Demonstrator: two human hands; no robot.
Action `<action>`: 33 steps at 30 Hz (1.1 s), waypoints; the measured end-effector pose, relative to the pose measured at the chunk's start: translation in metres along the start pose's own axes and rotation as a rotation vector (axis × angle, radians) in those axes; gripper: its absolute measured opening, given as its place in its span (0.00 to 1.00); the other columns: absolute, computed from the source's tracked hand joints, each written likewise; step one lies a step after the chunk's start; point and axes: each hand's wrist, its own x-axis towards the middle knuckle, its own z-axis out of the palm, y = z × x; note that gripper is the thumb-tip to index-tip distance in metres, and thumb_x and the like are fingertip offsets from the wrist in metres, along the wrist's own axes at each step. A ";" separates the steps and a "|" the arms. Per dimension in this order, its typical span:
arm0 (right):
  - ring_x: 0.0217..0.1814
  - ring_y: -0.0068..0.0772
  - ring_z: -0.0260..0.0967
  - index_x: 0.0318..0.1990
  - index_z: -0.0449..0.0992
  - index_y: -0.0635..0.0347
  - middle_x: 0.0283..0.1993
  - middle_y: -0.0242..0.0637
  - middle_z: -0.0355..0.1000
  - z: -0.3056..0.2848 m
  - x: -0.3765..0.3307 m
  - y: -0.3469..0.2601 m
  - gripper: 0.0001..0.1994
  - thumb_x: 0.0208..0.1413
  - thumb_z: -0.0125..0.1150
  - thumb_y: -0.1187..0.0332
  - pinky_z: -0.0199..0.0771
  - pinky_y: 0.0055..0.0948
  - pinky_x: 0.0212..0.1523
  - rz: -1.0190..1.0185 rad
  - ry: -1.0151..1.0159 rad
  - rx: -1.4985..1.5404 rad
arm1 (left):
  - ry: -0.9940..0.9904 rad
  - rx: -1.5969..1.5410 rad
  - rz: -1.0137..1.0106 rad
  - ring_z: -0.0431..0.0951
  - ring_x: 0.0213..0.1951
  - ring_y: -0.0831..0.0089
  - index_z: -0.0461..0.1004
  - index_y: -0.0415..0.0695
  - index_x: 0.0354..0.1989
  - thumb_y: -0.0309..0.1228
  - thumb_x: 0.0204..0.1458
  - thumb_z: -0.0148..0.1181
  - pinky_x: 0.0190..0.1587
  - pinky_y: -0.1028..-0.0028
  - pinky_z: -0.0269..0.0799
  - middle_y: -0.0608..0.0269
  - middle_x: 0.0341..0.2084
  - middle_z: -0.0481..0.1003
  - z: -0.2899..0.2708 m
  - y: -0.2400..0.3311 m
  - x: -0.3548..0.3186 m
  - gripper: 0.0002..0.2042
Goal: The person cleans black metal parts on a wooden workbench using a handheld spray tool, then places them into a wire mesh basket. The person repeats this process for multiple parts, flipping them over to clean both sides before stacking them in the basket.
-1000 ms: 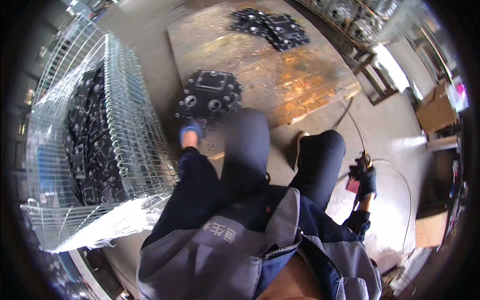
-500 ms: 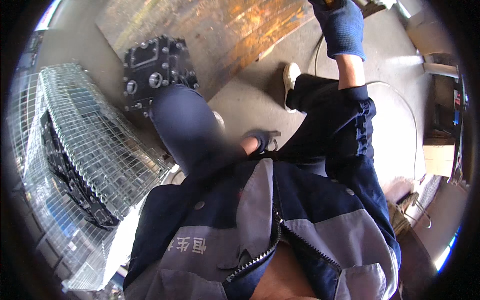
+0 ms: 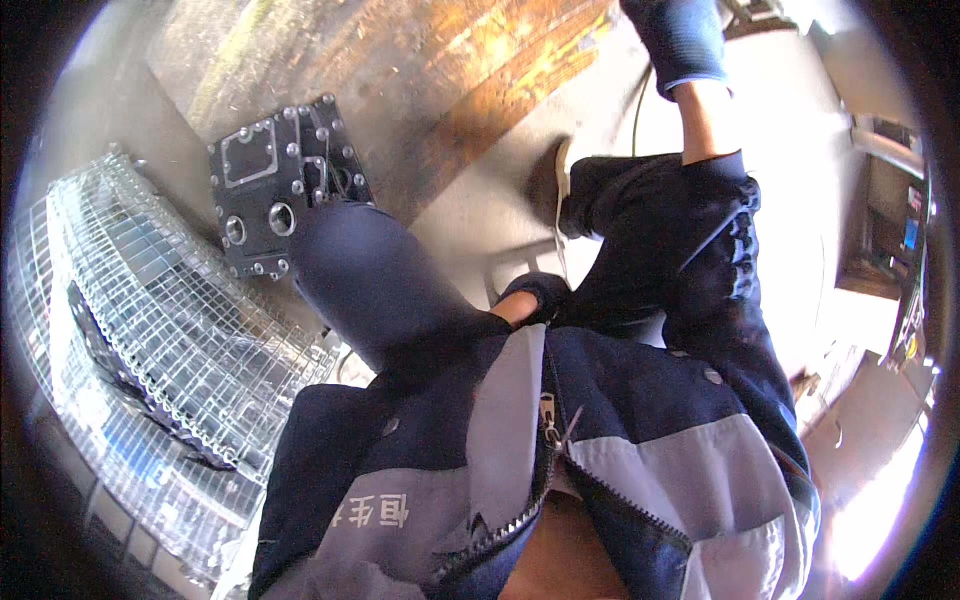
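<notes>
My right hand (image 3: 684,42), in a dark blue knitted glove, reaches to the top edge, where its fingers are cut off. It is nearest the edge of a worn wooden board (image 3: 510,70). Low between my legs is my left hand (image 3: 540,290), in a dark glove and rounded as if closed. Right by it is a thin dark angular frame (image 3: 515,262), too blurred to name. A black metal housing (image 3: 258,190) with two round ports, a rectangular raised outline and several silver bolts stands beyond my left knee, which partly covers it.
A wire mesh basket (image 3: 150,250) with black metal parts inside stands on the left. A thin hose (image 3: 640,110) lies on the pale floor. Boxes and shelving (image 3: 870,250) line the right side. My legs spread across the middle.
The view has shifted, so the housing and basket sit lower and further left. My right hand is further out past the top edge. The dark frame by my left hand shows more.
</notes>
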 end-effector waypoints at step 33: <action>0.30 0.46 0.78 0.43 0.77 0.59 0.28 0.47 0.77 -0.047 0.007 0.033 0.13 0.48 0.64 0.70 0.78 0.34 0.32 0.518 -0.126 0.087 | 1.166 -0.066 0.381 0.69 0.54 0.57 0.55 0.48 0.66 0.31 0.51 0.61 0.59 0.61 0.64 0.52 0.60 0.64 -0.589 0.337 0.126 0.33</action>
